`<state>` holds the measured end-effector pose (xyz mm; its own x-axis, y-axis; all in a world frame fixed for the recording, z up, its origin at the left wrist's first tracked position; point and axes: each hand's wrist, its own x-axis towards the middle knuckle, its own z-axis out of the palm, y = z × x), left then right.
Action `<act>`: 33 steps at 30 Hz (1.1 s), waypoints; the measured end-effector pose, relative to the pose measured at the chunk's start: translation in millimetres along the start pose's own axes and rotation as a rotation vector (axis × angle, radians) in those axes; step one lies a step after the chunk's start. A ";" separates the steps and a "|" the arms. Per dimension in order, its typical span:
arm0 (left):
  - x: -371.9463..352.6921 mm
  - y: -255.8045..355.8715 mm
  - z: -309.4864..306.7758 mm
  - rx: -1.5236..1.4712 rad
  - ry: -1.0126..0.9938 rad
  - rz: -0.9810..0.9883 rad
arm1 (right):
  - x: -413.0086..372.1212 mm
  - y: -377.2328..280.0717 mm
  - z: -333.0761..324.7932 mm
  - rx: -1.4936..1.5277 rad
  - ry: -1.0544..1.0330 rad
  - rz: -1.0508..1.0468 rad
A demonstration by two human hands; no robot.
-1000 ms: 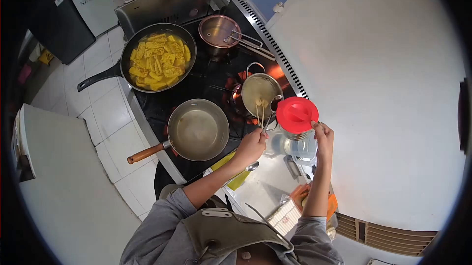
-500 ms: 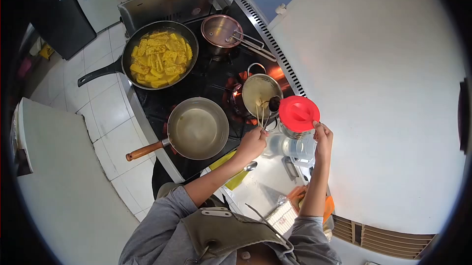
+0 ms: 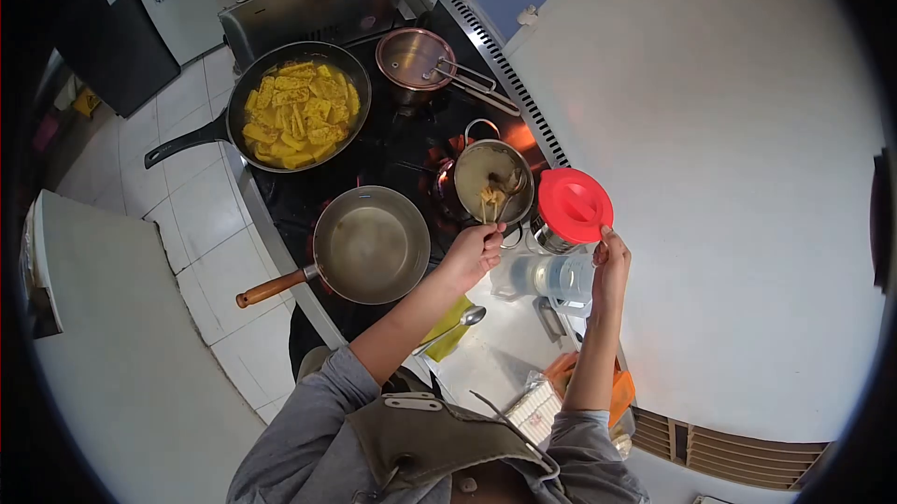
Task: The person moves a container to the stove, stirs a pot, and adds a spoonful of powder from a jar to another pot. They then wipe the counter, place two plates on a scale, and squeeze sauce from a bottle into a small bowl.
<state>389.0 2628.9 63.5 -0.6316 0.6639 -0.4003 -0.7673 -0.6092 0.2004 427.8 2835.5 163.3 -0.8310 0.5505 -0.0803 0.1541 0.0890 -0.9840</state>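
Observation:
My left hand is closed around thin pale sticks like chopsticks, which reach into a small steel pot of cloudy liquid. Yellowish pieces gather at their tips. A dark, blurred shape shows in the pot above my fingers; I cannot tell if my hand holds it. My right hand pinches the edge of a red lid, which covers a shiny container just right of the pot. Beneath it stands a clear plastic jug.
A black frying pan holds yellow strips in liquid. A wooden-handled pan sits nearer, and a glass-lidded saucepan at the back. A flame glows beside the small pot. A spoon rests by a yellow-green cloth.
My left hand has moved slightly up and left toward the pot. The dark shape, earlier at the pot's right rim, is now inside it. The red lid has shifted slightly up, showing more of the container.

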 end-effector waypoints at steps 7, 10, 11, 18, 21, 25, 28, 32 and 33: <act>-4.6 2.0 0.5 -0.059 -0.089 -0.034 | -0.5 -2.9 4.3 -0.045 -0.021 -0.033; -4.6 -3.3 0.7 0.532 0.101 0.129 | -2.3 -2.8 3.6 -0.063 -0.026 -0.027; -9.6 -1.3 5.4 0.847 0.167 0.334 | -2.6 -2.4 3.5 -0.055 -0.025 -0.032; -15.3 -5.0 9.8 1.311 0.280 0.623 | -6.9 -10.7 4.8 -0.175 -0.029 -0.013; -16.3 -5.7 12.3 1.318 0.265 0.620 | -6.2 -15.2 5.7 -0.220 -0.052 -0.010; -15.5 -7.5 10.2 1.301 0.259 0.609 | -0.4 -14.2 4.1 -0.314 -0.070 -0.004; -13.1 -10.6 4.5 1.309 0.262 0.647 | 2.4 -13.5 5.7 -0.329 -0.072 0.001; -12.2 -9.7 1.3 1.241 0.242 0.562 | 1.6 -14.9 10.2 -0.359 -0.060 0.001; -12.5 -8.8 0.9 1.219 0.236 0.552 | 1.9 -14.7 8.9 -0.358 -0.075 -0.001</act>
<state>403.6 2626.3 67.6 -0.9465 0.2959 -0.1287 -0.1097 0.0800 0.9907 419.2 2827.9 176.2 -0.8661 0.4888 -0.1042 0.3197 0.3818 -0.8672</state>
